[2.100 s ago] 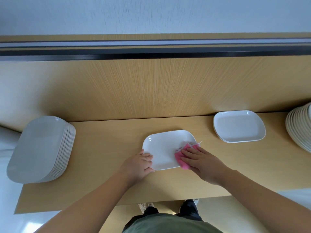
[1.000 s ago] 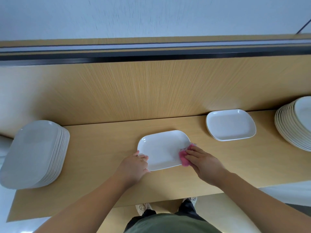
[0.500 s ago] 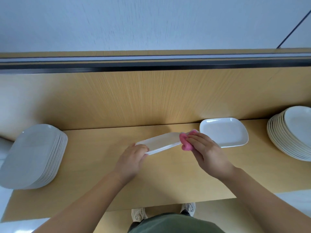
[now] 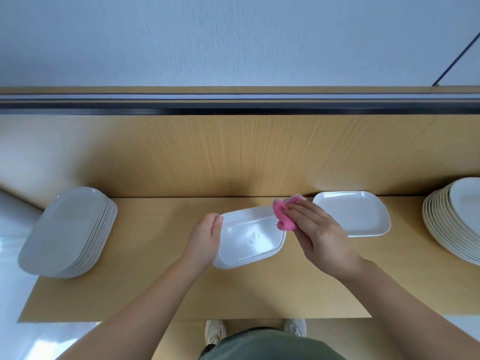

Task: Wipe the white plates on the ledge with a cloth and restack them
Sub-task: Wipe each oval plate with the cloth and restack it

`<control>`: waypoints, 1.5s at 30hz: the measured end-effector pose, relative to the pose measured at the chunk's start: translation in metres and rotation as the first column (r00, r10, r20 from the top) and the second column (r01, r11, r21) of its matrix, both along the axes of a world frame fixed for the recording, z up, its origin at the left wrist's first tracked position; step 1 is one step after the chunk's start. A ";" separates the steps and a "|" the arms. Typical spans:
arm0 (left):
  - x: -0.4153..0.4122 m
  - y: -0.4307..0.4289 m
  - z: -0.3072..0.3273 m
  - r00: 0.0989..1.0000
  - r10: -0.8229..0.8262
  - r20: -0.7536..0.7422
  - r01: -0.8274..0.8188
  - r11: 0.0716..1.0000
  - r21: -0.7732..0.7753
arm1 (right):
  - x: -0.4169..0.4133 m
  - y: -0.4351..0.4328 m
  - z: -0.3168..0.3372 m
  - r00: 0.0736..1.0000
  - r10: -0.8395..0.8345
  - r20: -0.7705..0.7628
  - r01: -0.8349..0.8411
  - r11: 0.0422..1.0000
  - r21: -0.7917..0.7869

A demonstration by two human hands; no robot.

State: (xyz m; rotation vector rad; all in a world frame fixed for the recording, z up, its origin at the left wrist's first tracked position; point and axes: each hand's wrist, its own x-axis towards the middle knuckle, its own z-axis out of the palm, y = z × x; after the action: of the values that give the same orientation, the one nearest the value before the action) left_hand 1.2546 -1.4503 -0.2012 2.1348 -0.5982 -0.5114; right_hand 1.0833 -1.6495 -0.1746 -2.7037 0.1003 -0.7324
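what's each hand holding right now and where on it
Left hand grips the flipped white plate by its left edge; right hand holds a bunched pink cloth against the plate's right end.

faint embossed mark on held plate [image 4: 250, 237], unreadable, no other text

Canteen-like: stacked plates [image 4: 70, 232], wooden ledge [image 4: 155, 289]

Glossy white plate [image 4: 250, 236]; soft pink cloth [image 4: 284, 215]; matt (grained) wood ledge [image 4: 155, 287]
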 end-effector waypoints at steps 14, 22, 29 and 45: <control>0.027 0.009 -0.009 0.950 -0.182 -0.253 0.242 0.943 0.230 | 0.010 0.015 -0.023 0.992 0.040 -0.121 -0.037 0.999 0.022; 0.030 0.009 -0.013 0.960 -0.194 -0.204 0.229 0.958 0.170 | 0.066 0.024 -0.039 0.939 0.172 -0.299 -0.159 0.985 0.068; 0.035 0.006 -0.023 0.953 -0.171 -0.248 0.214 0.964 0.157 | 0.078 0.035 -0.049 0.647 0.166 -0.744 -0.202 0.978 0.043; 0.041 -0.001 -0.033 0.947 -0.168 -0.272 0.238 0.938 0.251 | 0.094 0.041 -0.073 0.642 0.159 -0.750 -0.206 0.978 0.030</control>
State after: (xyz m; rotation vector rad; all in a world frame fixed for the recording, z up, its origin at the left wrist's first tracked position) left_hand 1.2957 -1.4513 -0.2344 2.2350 -0.6391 -1.0166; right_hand 1.1770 -1.6089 -0.2480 -2.8234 -0.0057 0.5026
